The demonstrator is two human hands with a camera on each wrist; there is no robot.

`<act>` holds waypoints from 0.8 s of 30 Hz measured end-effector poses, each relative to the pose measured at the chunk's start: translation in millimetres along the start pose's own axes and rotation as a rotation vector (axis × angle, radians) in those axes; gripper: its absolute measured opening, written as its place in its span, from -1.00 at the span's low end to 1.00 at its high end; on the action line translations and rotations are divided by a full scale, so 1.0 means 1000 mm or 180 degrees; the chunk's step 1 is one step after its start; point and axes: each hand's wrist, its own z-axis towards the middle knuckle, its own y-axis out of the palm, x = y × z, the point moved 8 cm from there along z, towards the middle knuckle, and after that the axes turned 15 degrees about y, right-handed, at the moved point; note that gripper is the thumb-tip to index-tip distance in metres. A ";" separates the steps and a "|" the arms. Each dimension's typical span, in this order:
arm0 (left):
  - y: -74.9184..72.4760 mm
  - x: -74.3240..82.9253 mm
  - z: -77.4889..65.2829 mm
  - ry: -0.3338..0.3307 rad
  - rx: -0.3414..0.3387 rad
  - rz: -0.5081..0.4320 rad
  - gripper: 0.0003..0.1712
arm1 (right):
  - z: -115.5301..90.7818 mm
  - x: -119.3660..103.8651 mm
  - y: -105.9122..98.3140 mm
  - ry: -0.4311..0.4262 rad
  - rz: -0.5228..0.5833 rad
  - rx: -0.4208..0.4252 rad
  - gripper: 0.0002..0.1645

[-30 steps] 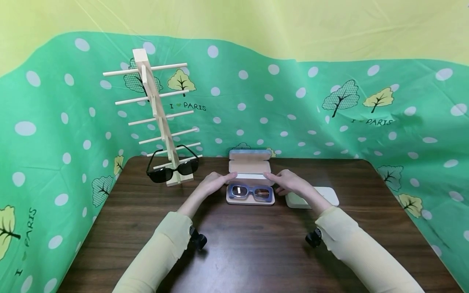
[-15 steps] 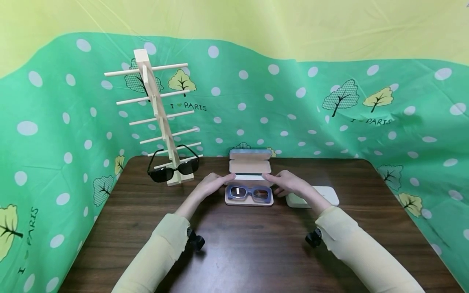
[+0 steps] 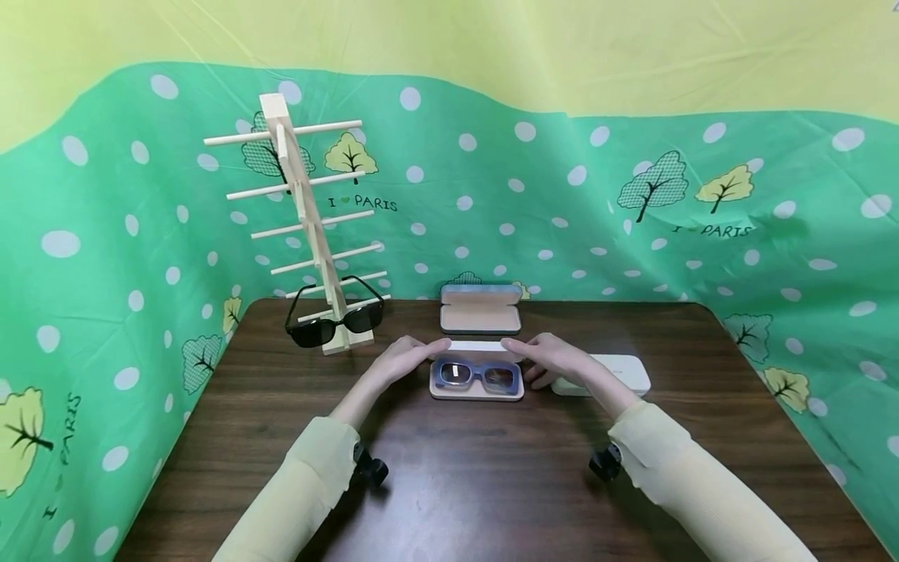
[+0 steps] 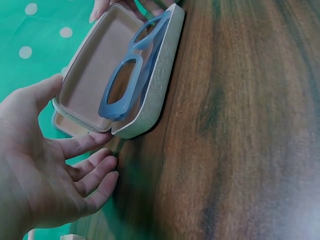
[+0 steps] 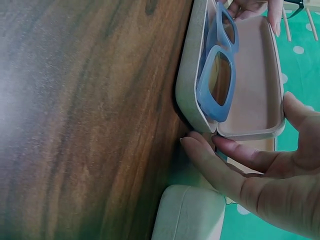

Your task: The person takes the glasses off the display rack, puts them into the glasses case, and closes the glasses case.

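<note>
Near the middle of the worktop [image 3: 477, 476], an eyeglass case [image 4: 159, 95] is sitting open between my two hands, its shallow base lying nearer me and its lid [image 4: 95, 65] slanting up on the far side. Blue-framed sunglasses [image 3: 478, 371] are resting inside the base, their lenses facing me. My left hand [image 3: 405, 356] is holding one end of the lid lightly, the thumb pressing on the rim and the index finger touching near the hinge, while the other fingers are curving loosely, clear of the case. My right hand [image 3: 553, 355] is holding the opposite end much the same way, its thumb meeting the lid's rim and its fingertips gathering beside the hinge. Just behind, a second open case [image 3: 481, 318] with a pinkish lining is lying near the back edge. To the right, a closed white case [image 3: 625, 373] is lying partly behind my right forearm, just beside that hand and apart from it. Off to the left, a wooden display rack [image 3: 310, 215] is standing with black sunglasses [image 3: 361, 319] hanging low on it, and a green dotted cloth [image 3: 449, 168] is covering the wall behind.
</note>
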 end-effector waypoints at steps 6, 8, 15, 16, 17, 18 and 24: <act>0.002 0.000 -0.006 0.0118 -0.0062 0.0032 -0.22 | -0.005 0.005 0.005 -0.0036 0.0061 -0.0075 0.02; 0.002 0.002 -0.008 0.0182 -0.0066 0.0021 -0.27 | -0.006 0.008 0.007 -0.0039 0.0088 -0.0095 0.03; 0.004 0.004 -0.016 0.0251 -0.0166 0.0033 -0.33 | -0.012 0.012 0.013 -0.0110 0.0120 -0.0220 -0.01; 0.005 0.004 -0.017 0.0243 -0.0189 0.0044 -0.33 | -0.013 0.012 0.014 -0.0118 0.0121 -0.0239 -0.02; 0.005 0.003 -0.019 0.0242 -0.0211 0.0059 -0.33 | -0.015 0.012 0.015 -0.0141 0.0115 -0.0266 -0.03; 0.005 0.003 -0.020 0.0247 -0.0239 0.0055 -0.32 | -0.017 0.012 0.016 -0.0157 0.0100 -0.0280 -0.04; 0.010 0.004 -0.024 0.0300 -0.0403 -0.0056 -0.26 | -0.022 0.017 0.018 -0.0111 0.0062 -0.0242 -0.05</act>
